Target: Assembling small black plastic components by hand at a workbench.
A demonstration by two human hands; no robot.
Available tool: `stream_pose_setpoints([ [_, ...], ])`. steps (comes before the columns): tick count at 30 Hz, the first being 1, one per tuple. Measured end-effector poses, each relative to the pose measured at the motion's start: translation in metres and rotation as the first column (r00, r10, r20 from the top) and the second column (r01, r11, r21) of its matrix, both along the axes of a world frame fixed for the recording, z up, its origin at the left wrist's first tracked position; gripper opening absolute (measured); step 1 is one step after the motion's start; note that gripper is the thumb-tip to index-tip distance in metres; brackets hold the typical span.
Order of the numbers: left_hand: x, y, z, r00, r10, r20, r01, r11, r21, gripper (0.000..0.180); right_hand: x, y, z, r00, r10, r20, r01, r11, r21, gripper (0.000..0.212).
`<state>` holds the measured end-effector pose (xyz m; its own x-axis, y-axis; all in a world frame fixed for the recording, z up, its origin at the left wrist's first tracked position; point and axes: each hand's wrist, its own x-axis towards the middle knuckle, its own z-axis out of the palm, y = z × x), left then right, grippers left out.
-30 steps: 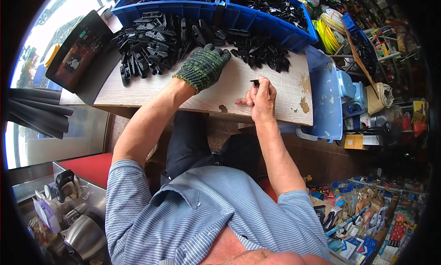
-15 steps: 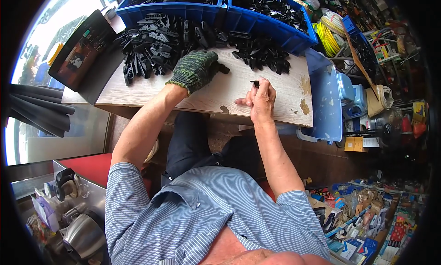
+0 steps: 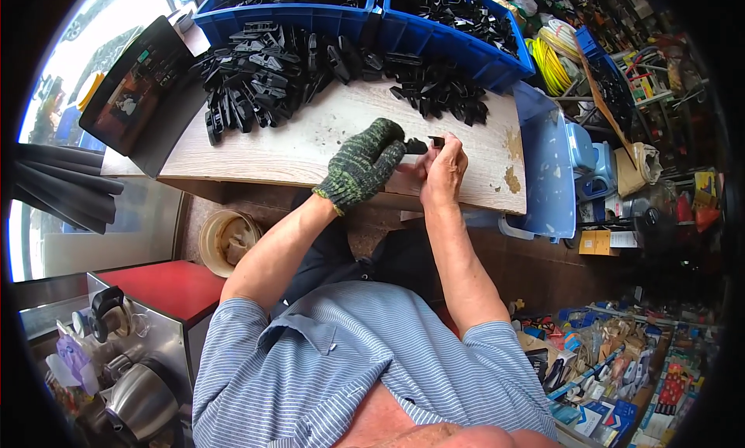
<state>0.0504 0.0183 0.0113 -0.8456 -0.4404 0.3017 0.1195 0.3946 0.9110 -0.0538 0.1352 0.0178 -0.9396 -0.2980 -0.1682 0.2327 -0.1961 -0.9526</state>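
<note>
My left hand (image 3: 363,164), in a dark green knitted glove, is closed on a black plastic part (image 3: 417,146) that sticks out past its fingertips. My bare right hand (image 3: 444,171) pinches a small black piece (image 3: 437,142) between thumb and fingers. The two black things are close together above the front of the pale wooden table (image 3: 295,151); whether they touch cannot be made out. A large heap of black clip-like plastic parts (image 3: 260,75) lies at the back left of the table. Another heap of smaller-looking black parts (image 3: 442,91) lies at the back right.
Two blue bins (image 3: 299,18) full of black parts stand along the back. A propped screen (image 3: 132,91) is at the left. Beyond the table's right end is a translucent blue tub (image 3: 551,176). A bucket (image 3: 221,246) stands on the floor, near a red-topped cabinet (image 3: 159,289).
My left hand has come back from the heap toward me and to the right, bringing a black part next to my right hand. My right hand has barely moved.
</note>
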Motion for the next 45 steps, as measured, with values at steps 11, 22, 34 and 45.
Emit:
stream_pose_setpoints([
  [11,-0.018,0.023,-0.010,0.993,0.110,-0.045,-0.109,0.994,0.023,0.024,-0.010,0.002,-0.028,0.957,0.018,-0.288,0.026,0.989,0.148,0.033],
  [22,-0.027,0.060,-0.005,0.970,0.245,0.000,-0.245,0.967,0.068,0.034,-0.010,0.007,-0.018,0.869,0.114,-0.481,-0.022,0.981,0.192,0.026],
  [34,-0.026,0.053,-0.015,0.975,0.203,-0.094,-0.192,0.974,0.119,0.029,-0.010,0.004,-0.030,0.865,0.102,-0.492,-0.037,0.990,0.139,0.028],
  [45,-0.016,0.040,-0.016,0.998,0.023,-0.057,0.006,0.888,0.460,0.024,0.002,0.011,-0.005,0.993,0.112,-0.047,-0.113,0.994,-0.010,0.039],
])
